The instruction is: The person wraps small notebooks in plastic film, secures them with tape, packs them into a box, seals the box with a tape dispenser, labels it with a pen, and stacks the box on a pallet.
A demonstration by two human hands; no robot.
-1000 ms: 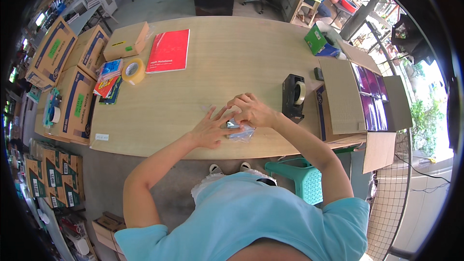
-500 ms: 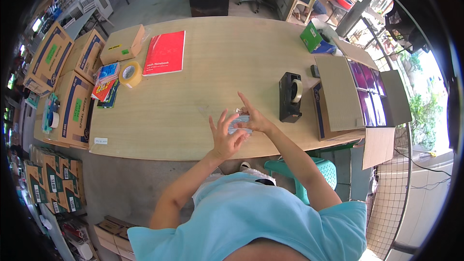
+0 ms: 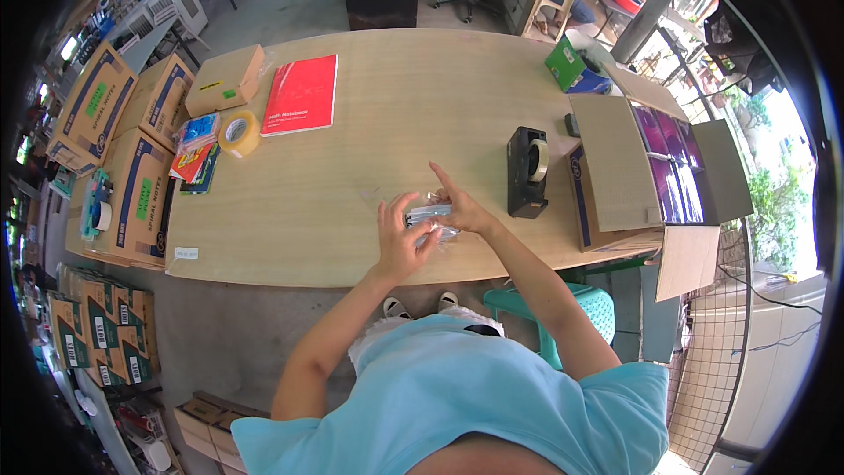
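Between my two hands, above the table's near edge, is a small clear plastic packet with silvery-grey contents I cannot identify. My left hand pinches its near left side with thumb and fingers. My right hand grips its right side, the index finger pointing up and away from it. The fingers cover part of the packet. To the right of my right hand stands a black tape dispenser with a roll of clear tape in it.
A red notebook, a wide tape roll and small packs lie at left, beside stacked cartons. An open carton of purple shiny packs and a green-blue box stand right. A teal stool is below the table.
My left fingers have closed in around the packet, which has turned so more of its clear wrap and silvery side shows. My right hand stays nearly in place.
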